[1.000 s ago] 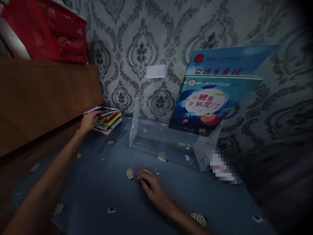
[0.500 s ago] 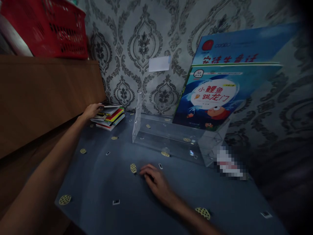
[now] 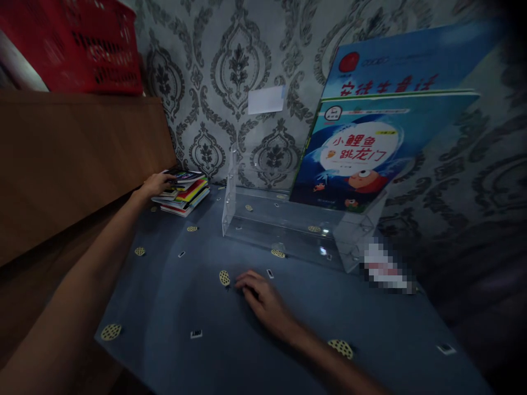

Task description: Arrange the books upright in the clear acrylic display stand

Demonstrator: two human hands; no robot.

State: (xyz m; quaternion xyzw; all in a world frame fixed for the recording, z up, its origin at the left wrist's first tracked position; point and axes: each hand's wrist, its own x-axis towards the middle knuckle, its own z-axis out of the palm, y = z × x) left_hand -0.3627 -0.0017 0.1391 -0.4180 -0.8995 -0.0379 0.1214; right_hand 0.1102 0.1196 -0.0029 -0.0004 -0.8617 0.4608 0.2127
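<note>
My left hand (image 3: 158,184) reaches to the far left of the table and grips the left edge of a dark-covered book (image 3: 187,176). That book tops a small stack of books (image 3: 185,200) with white, yellow and red edges; the fingertips are partly hidden. My right hand (image 3: 259,293) rests on the tablecloth with loosely bent fingers, thumb apart, holding nothing. Beyond it stands a clear acrylic rack (image 3: 280,225). Two picture books lean in its right part: a blue one with a fish (image 3: 349,156) in front, and a larger blue one (image 3: 395,60) behind.
A blue-grey tablecloth (image 3: 164,296) with pineapple prints covers the table. At left is a wooden cabinet (image 3: 82,153) bearing a red plastic basket (image 3: 94,49). A blank white label (image 3: 265,100) shows above the rack, before patterned wallpaper. A blurred-out item (image 3: 385,269) lies right of the rack.
The top book at my left hand now shows more of its dark cover, where mostly its edge showed before. My right hand stays put. The view has shifted slightly.
</note>
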